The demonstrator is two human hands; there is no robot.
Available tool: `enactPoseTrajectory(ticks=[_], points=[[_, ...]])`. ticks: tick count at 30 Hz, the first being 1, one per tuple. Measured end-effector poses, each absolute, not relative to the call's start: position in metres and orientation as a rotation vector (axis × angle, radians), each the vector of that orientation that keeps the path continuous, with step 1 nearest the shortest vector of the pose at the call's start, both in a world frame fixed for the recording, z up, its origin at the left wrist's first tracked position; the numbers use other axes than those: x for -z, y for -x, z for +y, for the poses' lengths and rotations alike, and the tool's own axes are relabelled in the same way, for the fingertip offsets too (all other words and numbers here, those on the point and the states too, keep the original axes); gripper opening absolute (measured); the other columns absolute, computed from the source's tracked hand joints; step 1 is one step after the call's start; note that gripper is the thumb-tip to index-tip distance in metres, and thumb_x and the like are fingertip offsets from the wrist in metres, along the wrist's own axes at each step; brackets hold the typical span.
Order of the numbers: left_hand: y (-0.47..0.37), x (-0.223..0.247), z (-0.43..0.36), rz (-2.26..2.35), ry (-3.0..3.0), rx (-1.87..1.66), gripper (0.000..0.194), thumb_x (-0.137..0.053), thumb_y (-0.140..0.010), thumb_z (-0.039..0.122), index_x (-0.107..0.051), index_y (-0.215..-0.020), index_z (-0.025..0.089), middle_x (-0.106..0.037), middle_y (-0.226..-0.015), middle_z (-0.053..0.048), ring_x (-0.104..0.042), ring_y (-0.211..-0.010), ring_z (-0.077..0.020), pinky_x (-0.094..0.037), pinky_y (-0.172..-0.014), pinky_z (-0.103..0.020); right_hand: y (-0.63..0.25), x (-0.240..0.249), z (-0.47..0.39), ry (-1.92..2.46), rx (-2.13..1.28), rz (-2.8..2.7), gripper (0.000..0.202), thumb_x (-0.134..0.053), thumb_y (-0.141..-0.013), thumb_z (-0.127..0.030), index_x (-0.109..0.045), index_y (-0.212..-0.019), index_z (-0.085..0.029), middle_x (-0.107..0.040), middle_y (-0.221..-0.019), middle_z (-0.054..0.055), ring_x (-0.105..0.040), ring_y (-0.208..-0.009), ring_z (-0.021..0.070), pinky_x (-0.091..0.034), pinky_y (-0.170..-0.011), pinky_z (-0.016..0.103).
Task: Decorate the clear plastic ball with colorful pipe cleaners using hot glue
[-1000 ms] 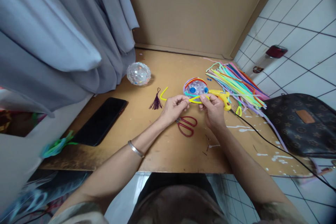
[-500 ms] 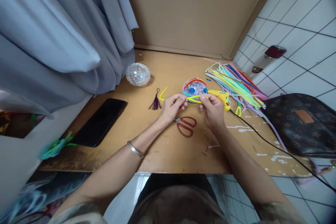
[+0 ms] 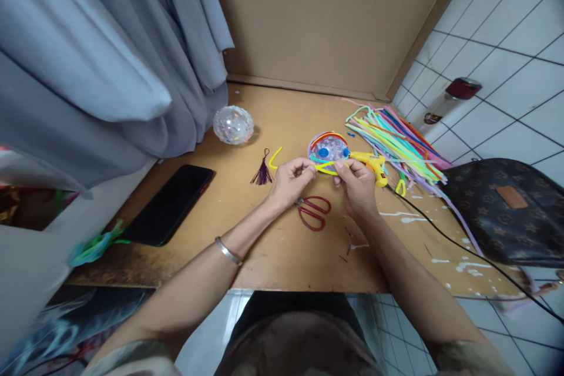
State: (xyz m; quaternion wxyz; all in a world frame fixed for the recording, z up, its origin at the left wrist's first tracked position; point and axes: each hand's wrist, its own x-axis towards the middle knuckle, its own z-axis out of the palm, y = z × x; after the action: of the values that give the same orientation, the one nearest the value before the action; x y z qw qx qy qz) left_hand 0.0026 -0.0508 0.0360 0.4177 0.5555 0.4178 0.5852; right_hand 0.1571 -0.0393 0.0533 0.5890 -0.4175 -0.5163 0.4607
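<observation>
Find left hand [image 3: 291, 181] pinching yellow stem [image 3: 326, 168] between thumb and fingertips; find right hand [image 3: 356, 185] pinching the same stem farther right. See the span between held up just in front of decorated ball [image 3: 338, 148], seemingly doubled or crossed; cannot tell whether touching it.

Record as done: coloured arcs [image 3: 328, 136] over the ball's top, two blue discs [image 3: 323, 153] across its front, teal strip below. Judge the yellow stem as still in shaping, not yet fixed. Cannot confirm any glue on it.

Log as unattached: tassel [image 3: 263, 171], lying left of the left hand. Note yellow end [image 3: 274, 160] beside it; cannot tell whether continuous with the held stem.

Note glue gun [image 3: 373, 162] just beyond the right hand, scissors [image 3: 314, 208] lying between the forearms, stem bundle [image 3: 390, 132] farther right.
</observation>
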Motion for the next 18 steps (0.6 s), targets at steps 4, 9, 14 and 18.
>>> enactPoseTrajectory(ticks=[4, 9, 14, 18], points=[[-0.0029, -0.0362, -0.0511, 1.039, -1.399, -1.464, 0.025, -0.065, -0.082, 0.04, -0.062, -0.072, 0.017, -0.059, -0.063, 0.003, -0.047, -0.055, -0.0082, -0.038, -0.056, -0.022, -0.1564, -0.0538, -0.0405, 0.958, -1.084, -1.171, 0.042, -0.083, -0.064, -0.058, -0.064, -0.069, -0.02, -0.051, -0.048, -0.007, -0.041, -0.047, 0.0081, -0.029, -0.049, 0.025], [-0.0026, -0.0365, -0.0538, 0.986, -1.343, -1.471, 0.033, -0.064, -0.085, 0.049, -0.062, -0.076, 0.017, -0.061, -0.068, 0.001, -0.052, -0.06, -0.009, -0.043, -0.061, -0.023, -0.1567, -0.0529, -0.04, 0.946, -1.082, -1.15, 0.042, -0.084, -0.065, -0.056, -0.064, -0.068, -0.02, -0.051, -0.048, -0.007, -0.04, -0.047, 0.0077, -0.028, -0.049, 0.024], [-0.0031, -0.0356, -0.0535, 0.962, -1.32, -1.463, 0.042, -0.069, -0.081, 0.058, -0.063, -0.081, 0.016, -0.063, -0.07, 0.001, -0.052, -0.06, -0.0091, -0.044, -0.061, -0.023, -0.1575, -0.0518, -0.0391, 0.98, -1.063, -1.187, 0.042, -0.081, -0.066, -0.058, -0.062, -0.068, -0.021, -0.05, -0.048, -0.007, -0.039, -0.046, 0.0081, -0.028, -0.047, 0.024], [-0.0049, -0.0333, -0.051, 0.965, -1.321, -1.442, 0.042, -0.073, -0.078, 0.057, -0.064, -0.076, 0.016, -0.062, -0.067, 0.001, -0.05, -0.057, -0.0085, -0.043, -0.059, -0.023, -0.1571, -0.0524, -0.0399, 0.993, -1.05, -1.201, 0.041, -0.081, -0.066, -0.057, -0.062, -0.068, -0.021, -0.05, -0.048, -0.007, -0.04, -0.046, 0.0084, -0.029, -0.047, 0.024]])
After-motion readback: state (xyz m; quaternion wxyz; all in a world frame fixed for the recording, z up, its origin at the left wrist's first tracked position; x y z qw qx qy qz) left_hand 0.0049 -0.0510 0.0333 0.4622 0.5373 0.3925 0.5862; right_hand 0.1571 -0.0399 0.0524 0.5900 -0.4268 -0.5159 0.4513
